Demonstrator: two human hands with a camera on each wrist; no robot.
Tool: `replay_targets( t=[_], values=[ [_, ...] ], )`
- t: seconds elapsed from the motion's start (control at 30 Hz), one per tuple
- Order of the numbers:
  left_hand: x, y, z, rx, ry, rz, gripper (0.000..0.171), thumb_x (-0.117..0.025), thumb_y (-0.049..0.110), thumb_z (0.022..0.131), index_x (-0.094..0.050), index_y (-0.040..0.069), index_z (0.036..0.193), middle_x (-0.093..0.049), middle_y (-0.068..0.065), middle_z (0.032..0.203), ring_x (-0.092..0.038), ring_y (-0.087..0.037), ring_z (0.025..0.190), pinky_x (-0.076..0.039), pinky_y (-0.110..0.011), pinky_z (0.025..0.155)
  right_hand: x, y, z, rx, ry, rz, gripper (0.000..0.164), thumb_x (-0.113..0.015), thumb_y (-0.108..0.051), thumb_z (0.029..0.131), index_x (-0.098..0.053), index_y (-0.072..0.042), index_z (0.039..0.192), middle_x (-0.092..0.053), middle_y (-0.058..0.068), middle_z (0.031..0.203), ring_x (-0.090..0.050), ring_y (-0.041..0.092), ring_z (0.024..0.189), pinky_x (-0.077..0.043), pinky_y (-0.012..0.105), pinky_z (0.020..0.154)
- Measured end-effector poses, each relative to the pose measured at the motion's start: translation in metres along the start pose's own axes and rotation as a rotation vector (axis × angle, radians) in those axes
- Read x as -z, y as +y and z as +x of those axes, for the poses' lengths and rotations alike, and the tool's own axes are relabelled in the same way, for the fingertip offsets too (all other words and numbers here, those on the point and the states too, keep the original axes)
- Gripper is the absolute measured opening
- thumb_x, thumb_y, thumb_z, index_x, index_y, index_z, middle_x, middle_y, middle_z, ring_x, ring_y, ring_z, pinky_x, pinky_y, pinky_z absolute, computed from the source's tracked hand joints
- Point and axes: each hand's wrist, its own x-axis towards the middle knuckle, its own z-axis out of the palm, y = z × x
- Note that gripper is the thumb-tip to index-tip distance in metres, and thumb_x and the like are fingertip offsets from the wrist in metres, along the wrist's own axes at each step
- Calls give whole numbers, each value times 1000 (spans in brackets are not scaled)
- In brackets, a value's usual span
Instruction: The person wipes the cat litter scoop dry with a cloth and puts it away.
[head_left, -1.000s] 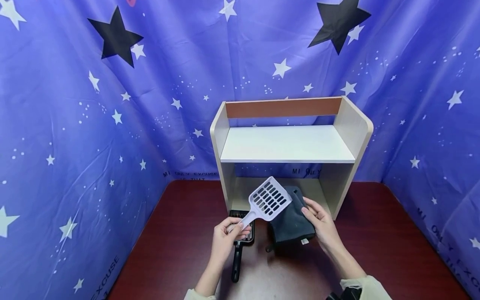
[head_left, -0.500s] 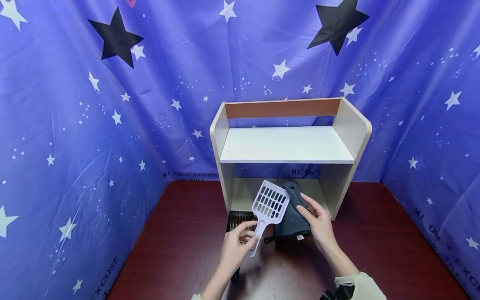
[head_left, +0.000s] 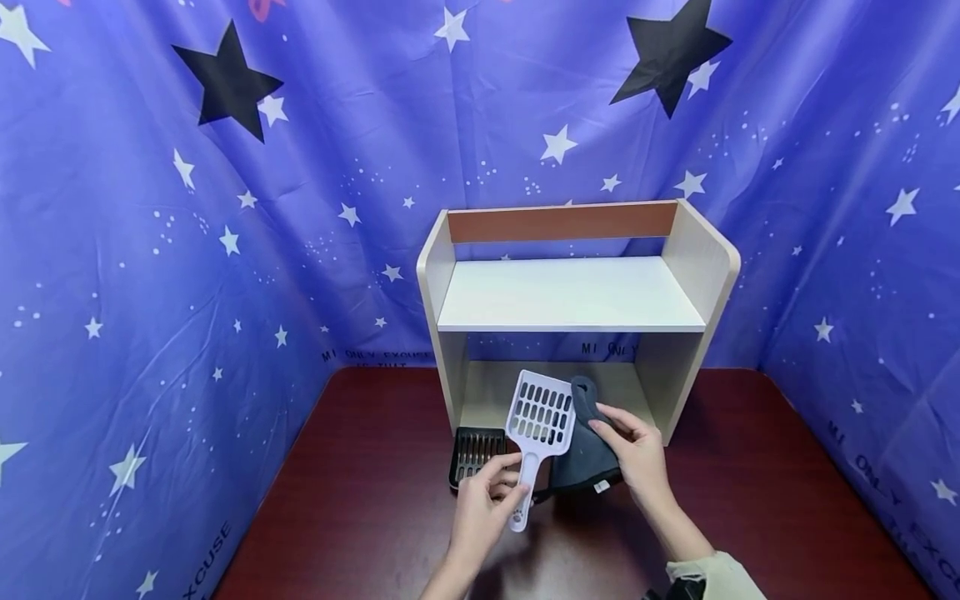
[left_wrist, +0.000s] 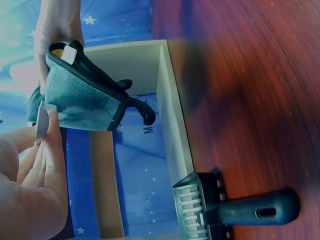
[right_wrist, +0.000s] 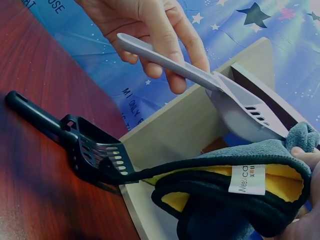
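My left hand [head_left: 482,510] pinches the handle of a pale lavender litter scoop [head_left: 542,447], its slotted head pointing up toward the shelf. In my right hand [head_left: 642,457] is a folded grey cloth [head_left: 587,460] with black edging. The right wrist view shows the cloth's yellow inner side and its white tag [right_wrist: 248,180]. A fold of the cloth lies at the right edge of the scoop's head. Behind the left hand, a black slotted scoop [head_left: 471,454] lies on the table, its handle [left_wrist: 260,207] plain in the left wrist view.
A pale wooden two-tier shelf [head_left: 570,292] stands at the back of the dark red table [head_left: 352,500], just beyond both hands. A blue star-patterned curtain [head_left: 360,167] surrounds the table at the back and sides.
The lavender scoop has swung from a slant to nearly upright and come slightly nearer. My left hand has moved right, and the right hand has brought the cloth left and folded its upper corner.
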Motion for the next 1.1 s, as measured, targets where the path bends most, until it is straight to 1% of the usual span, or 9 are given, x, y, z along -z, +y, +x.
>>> replay_targets(
  t=[0.2,0.3,0.4,0.5,0.63,0.73,0.87,1.0,1.1],
  values=[
    [-4,5,4,22,31,-41,34,-75,4,85,-69,6,119,-78,-13,91,-73,-12,69,-58,-19,62,-1,1,-5,118,-39,-108,20,-74,3,85,-72,7,105,-72,-24,83,-64,-5,72,-54,14,61],
    [-6,6,5,40,39,-70,36,-74,2,86,-68,4,121,-78,-15,92,-74,-15,67,-58,-18,62,-2,2,-8,170,-58,-127,18,-73,5,84,-73,8,102,-71,-25,85,-64,-6,74,-53,13,62],
    [-7,6,5,62,45,-96,38,-73,0,86,-67,1,124,-77,-17,92,-74,-18,67,-58,-17,62,-4,2,-9,227,-64,-138,17,-73,6,83,-74,7,99,-70,-25,87,-64,-7,80,-52,10,67],
    [-8,6,6,88,53,-118,40,-72,0,87,-66,-2,126,-77,-19,94,-75,-18,67,-58,-17,62,-7,3,-11,301,-73,-143,17,-73,9,82,-75,5,99,-70,-21,89,-63,-8,86,-51,8,74],
    [-10,6,7,134,69,-148,41,-72,0,86,-65,-3,126,-76,-20,93,-76,-21,68,-58,-16,63,-12,6,-13,403,-82,-132,20,-73,12,80,-76,4,99,-72,-8,89,-63,-6,88,-50,8,76],
    [-10,6,9,160,85,-164,40,-71,-1,87,-65,-4,126,-76,-22,93,-76,-23,69,-58,-16,63,-16,11,-17,459,-93,-133,22,-72,13,80,-76,3,99,-74,0,90,-63,-5,90,-50,8,78],
    [-11,8,10,190,98,-180,40,-70,-1,87,-65,-4,127,-76,-22,93,-76,-20,69,-58,-16,63,-22,19,-23,517,-112,-157,24,-73,14,78,-77,0,98,-75,3,92,-65,-6,93,-49,7,83],
    [-14,8,10,196,84,-192,41,-70,0,88,-63,-4,128,-76,-23,94,-76,-17,70,-59,-18,65,-29,22,-29,567,-142,-182,26,-74,13,78,-78,-2,99,-76,7,91,-65,-4,91,-50,8,81],
    [-12,7,10,192,73,-194,41,-70,0,88,-62,-6,128,-75,-24,94,-76,-18,70,-60,-19,66,-30,22,-31,593,-168,-209,26,-74,12,78,-78,-3,99,-75,9,90,-66,1,88,-50,8,79]
  ],
)
